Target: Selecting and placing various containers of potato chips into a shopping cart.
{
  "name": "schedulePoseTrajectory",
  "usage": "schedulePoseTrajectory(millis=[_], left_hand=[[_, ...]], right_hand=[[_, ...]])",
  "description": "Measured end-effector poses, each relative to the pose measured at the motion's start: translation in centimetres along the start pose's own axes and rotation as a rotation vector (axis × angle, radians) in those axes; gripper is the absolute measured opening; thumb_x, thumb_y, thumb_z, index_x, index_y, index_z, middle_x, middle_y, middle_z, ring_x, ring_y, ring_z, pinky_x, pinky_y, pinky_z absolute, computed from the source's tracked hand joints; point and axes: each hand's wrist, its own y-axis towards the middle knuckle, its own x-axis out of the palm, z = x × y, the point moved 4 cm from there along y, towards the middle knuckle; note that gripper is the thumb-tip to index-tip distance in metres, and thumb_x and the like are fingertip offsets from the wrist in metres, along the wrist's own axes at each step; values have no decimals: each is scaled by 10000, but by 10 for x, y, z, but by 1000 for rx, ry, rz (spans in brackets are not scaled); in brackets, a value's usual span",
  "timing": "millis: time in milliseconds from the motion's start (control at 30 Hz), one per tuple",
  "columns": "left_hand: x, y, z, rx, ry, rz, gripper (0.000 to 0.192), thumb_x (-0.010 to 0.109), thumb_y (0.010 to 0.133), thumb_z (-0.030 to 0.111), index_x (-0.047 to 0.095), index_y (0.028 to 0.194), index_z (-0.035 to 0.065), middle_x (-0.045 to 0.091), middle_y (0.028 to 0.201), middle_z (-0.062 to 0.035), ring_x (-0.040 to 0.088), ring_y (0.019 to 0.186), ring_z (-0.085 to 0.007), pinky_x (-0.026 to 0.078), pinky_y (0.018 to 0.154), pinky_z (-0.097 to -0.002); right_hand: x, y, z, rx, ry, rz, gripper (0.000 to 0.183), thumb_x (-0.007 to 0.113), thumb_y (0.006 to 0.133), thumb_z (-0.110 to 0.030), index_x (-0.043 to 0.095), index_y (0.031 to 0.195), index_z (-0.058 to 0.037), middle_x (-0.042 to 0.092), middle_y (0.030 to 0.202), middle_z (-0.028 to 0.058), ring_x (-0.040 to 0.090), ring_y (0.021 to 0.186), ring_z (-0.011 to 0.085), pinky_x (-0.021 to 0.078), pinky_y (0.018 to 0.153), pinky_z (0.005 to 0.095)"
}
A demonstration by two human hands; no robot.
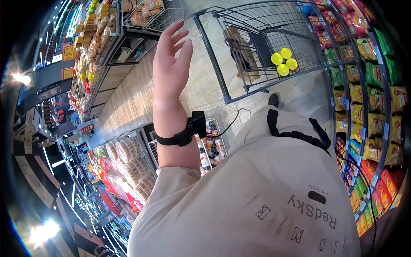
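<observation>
My left hand [171, 64] is raised in the air, palm half turned, with its fingers loosely bent and apart and nothing in them. A black strap with a small device [189, 130] circles that forearm, and a thin cable trails from it. To the right of the hand stands a dark wire shopping cart [210, 54], its handlebar apart from my fingers. Several containers with round yellow lids [283, 61] sit together in the cart. A brown cardboard piece [247, 77] with a black item on it shows through the cart's wires. My right hand is out of view.
Shelves of bagged snacks [374, 102] line the right side, close to the cart. On the left are a stand of packaged baked goods [96, 48], a wire basket [154, 16] and stacked round clear tubs [128, 163]. A rack of bottles [212, 144] stands beyond my forearm.
</observation>
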Motion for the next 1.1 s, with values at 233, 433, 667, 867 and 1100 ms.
schedulePoseTrajectory(millis=[233,433,667,867,1100], left_hand=[[-18,16,-19,-26,13,-8,422,610,986,67,535,1396,0,592,1417,-131,609,1270,-252,506,1034,-371],[-14,34,-29,5,6,-35,416,611,986,68,542,1391,0,605,1396,-131,615,1258,-249,512,1025,-368],[3,51,-33,60,26,-101,410,620,980,64,555,1380,-1,615,1375,-134,632,1229,-236,529,998,-351],[22,62,-36,56,-21,-173,434,598,998,49,521,1423,6,589,1404,-119,603,1271,-230,501,1003,-333],[33,67,-36,85,-22,-196,414,623,975,79,572,1383,34,636,1309,-120,634,1234,-244,520,1004,-368]], right_hand=[[11,22,7,3,2,5,264,652,935,-239,708,1053,-9,679,977,113,663,839,229,525,709,310],[19,29,6,6,-13,31,264,646,943,-243,704,1048,-8,673,962,107,658,826,221,521,697,307],[26,28,-4,13,-42,68,264,640,952,-247,699,1042,-6,667,944,100,653,809,213,516,683,304],[33,26,-10,21,-63,100,265,634,960,-251,695,1037,-5,662,929,94,649,796,205,513,671,301],[40,23,-14,11,-69,121,267,628,970,-256,690,1031,-3,656,912,87,644,779,196,508,657,297]])
